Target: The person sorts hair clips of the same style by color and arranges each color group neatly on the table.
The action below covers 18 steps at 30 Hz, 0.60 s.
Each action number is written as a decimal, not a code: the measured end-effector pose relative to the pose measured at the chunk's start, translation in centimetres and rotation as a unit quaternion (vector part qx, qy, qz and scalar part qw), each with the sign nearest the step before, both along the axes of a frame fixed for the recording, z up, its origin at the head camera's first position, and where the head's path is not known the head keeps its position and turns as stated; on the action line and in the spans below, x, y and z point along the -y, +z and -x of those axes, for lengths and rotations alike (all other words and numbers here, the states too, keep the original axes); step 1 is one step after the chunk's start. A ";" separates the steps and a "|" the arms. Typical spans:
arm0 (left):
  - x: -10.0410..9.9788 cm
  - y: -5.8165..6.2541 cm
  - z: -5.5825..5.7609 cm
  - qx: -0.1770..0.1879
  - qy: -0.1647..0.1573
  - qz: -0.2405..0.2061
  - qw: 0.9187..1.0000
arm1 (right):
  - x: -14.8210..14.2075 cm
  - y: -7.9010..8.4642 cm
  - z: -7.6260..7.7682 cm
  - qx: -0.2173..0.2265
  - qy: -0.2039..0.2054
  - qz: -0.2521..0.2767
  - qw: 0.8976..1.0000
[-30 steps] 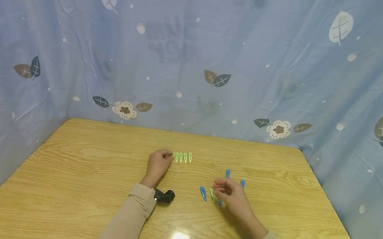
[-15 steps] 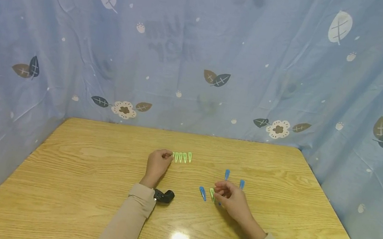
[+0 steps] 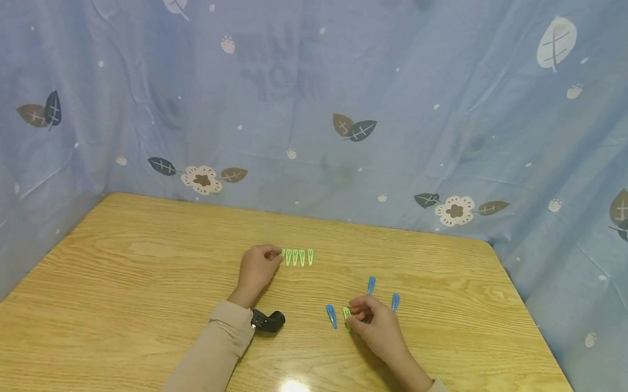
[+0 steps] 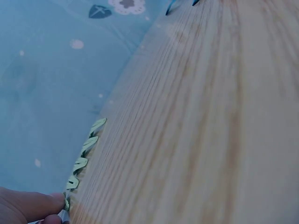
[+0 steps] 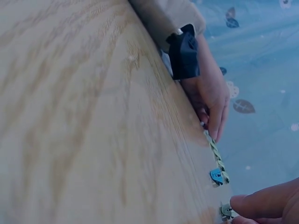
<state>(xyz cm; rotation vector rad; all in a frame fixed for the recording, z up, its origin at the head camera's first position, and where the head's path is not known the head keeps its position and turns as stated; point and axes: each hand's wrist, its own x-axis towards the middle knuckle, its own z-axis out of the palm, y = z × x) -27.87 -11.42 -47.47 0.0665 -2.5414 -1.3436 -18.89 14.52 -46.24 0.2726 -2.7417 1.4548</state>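
Observation:
My left hand [image 3: 257, 273] pinches the leftmost green snap hair clip [image 4: 67, 204] of a short upright row of green clips [image 3: 294, 258] at the far middle of the table. Fingers hide part of that clip. Nearer and to the right, my right hand [image 3: 382, 332] has its thumb and fingers curled at a single green hair clip [image 3: 346, 312], pinching it near the tabletop; the right wrist view shows this clip [image 5: 225, 209] between thumb and fingers. Just left of it lies a blue hair clip [image 3: 331, 316]. Two more blue clips [image 3: 371, 286] lie beyond the right hand.
The wooden table [image 3: 141, 332] runs back to a blue leaf-patterned curtain [image 3: 304, 89], which also hangs along both sides. Black wrist cameras [image 3: 268, 321] sit on both wrists. A bright light reflection shows on the table's front middle.
The right hand's fingers have come down slightly and closed in on the green clip, covering the blue clip beneath them. My left hand stays at the row. The head view shifts slightly.

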 end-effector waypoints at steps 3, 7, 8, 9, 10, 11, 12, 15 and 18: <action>0.0 0.0 0.0 0.000 -0.001 0.000 1.000 | 0.1 0.0 0.1 0.005 -0.005 -0.008 1.000; 0.1 -0.1 0.1 -0.004 -0.002 0.001 1.000 | 0.3 0.0 0.2 0.004 -0.008 -0.019 1.000; 0.0 -0.1 0.1 -0.004 -0.001 0.002 1.000 | 0.4 0.0 0.2 0.004 -0.009 -0.023 1.000; 0.0 -0.1 0.1 -0.004 -0.001 0.002 1.000 | 0.4 0.1 0.2 0.004 -0.009 -0.026 1.000; 0.0 -0.1 0.0 -0.005 -0.001 0.002 1.000 | 0.4 0.1 0.2 0.004 -0.010 -0.029 1.000; 0.0 -0.2 0.0 -0.005 -0.001 0.003 1.000 | 0.5 0.2 0.1 0.005 -0.009 -0.031 0.999; 0.0 -0.2 0.0 -0.005 -0.001 0.004 1.000 | 0.5 0.2 0.1 0.007 -0.010 -0.034 0.999; 0.0 -0.2 0.0 -0.003 -0.001 0.005 1.000 | 0.6 0.3 0.1 0.007 -0.010 -0.041 0.999; 0.0 -0.2 0.0 0.000 0.000 0.003 1.000 | 0.6 0.3 0.1 0.002 -0.010 -0.046 0.999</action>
